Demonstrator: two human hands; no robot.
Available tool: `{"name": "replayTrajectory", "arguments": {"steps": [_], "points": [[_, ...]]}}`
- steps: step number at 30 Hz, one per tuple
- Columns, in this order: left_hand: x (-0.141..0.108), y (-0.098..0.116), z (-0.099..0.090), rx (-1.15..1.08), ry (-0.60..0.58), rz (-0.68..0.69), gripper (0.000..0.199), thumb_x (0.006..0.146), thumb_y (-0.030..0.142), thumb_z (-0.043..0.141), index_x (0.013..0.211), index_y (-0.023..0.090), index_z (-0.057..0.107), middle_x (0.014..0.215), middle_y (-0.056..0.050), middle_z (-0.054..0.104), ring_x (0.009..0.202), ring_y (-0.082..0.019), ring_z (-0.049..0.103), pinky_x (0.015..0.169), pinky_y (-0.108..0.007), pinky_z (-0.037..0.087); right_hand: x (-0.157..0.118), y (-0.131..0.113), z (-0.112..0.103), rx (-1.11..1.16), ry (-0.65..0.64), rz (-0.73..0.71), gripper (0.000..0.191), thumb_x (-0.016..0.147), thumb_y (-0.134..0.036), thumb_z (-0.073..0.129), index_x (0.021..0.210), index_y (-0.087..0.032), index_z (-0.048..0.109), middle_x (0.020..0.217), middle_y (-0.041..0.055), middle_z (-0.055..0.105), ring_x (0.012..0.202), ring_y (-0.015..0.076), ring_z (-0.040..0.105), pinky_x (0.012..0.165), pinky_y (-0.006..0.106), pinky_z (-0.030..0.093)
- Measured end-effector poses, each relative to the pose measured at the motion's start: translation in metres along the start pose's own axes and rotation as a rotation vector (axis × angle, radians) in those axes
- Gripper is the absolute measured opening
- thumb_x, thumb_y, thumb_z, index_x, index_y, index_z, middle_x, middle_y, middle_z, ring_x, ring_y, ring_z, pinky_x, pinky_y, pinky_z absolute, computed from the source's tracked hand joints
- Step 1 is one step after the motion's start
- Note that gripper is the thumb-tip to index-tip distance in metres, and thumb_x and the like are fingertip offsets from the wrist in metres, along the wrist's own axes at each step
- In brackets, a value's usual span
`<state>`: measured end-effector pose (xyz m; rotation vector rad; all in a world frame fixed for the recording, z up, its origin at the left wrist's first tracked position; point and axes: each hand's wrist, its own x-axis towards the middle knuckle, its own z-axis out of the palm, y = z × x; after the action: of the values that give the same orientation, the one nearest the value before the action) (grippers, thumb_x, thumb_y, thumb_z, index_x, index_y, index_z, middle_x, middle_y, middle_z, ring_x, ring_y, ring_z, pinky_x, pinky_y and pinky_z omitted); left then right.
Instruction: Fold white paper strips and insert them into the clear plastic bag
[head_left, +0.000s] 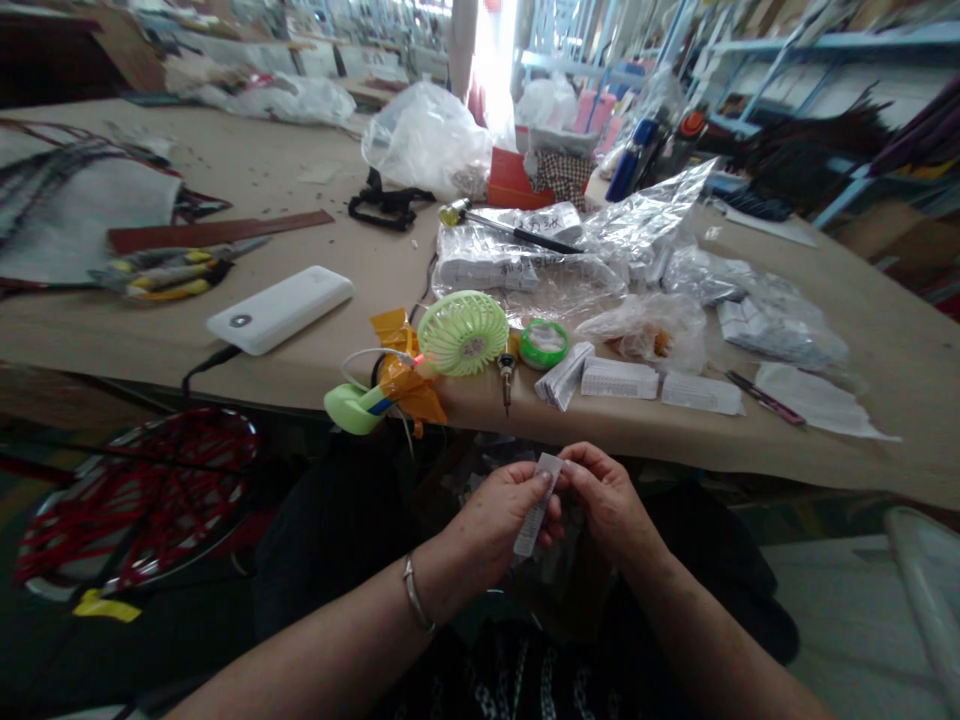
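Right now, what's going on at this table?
A person is pinching a narrow paper strip between the left hand and the right hand, just off the edge of a tan work table. In front of the hands lie folded paper slips, a green mini fan and clear plastic bags of paper packets. A white power bank sits farther left, with a cable running off the table edge.

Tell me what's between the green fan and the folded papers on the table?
In the head view, a green roll of tape and a small metal-tipped tool lie there.
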<state>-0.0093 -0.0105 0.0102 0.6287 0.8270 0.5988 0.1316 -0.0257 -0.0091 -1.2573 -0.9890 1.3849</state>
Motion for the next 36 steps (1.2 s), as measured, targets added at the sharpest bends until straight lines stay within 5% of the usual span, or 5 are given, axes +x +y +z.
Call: {"name": "replayTrajectory", "arguments": {"steps": [18,28,36], "points": [[-0.001,0.005,-0.019,0.185,0.158,0.274,0.028,0.082,0.038,0.049,0.067,0.015,0.053,0.055,0.002,0.050,0.051,-0.010,0.046,0.050,-0.023,0.037,0.026,-0.010,0.036,0.105,-0.196,0.041,0.018,0.078,-0.033,0.060,0.073,-0.019,0.050,0.042,-0.0071,0.051,0.033,0.0110,0.049,0.036,0.022,0.042],[0.002,0.021,-0.035,0.514,0.377,0.489,0.015,0.077,0.025,0.054,0.072,0.015,0.064,0.064,0.001,0.058,0.062,-0.011,0.049,0.058,-0.021,0.038,0.040,-0.018,0.040,-0.315,-0.022,-0.220,0.016,0.075,-0.031,0.060,0.070,-0.016,0.058,0.061,-0.0031,0.051,0.057,0.0091,0.045,0.053,0.020,0.038],[0.003,0.032,-0.038,0.715,0.437,0.654,0.017,0.081,0.026,0.051,0.077,0.017,0.065,0.067,0.001,0.062,0.062,-0.011,0.054,0.060,-0.019,0.040,0.043,-0.023,0.042,-0.401,-0.005,-0.296,0.014,0.077,-0.029,0.057,0.073,-0.016,0.059,0.063,-0.0024,0.053,0.058,0.0101,0.046,0.055,0.020,0.039]]}}
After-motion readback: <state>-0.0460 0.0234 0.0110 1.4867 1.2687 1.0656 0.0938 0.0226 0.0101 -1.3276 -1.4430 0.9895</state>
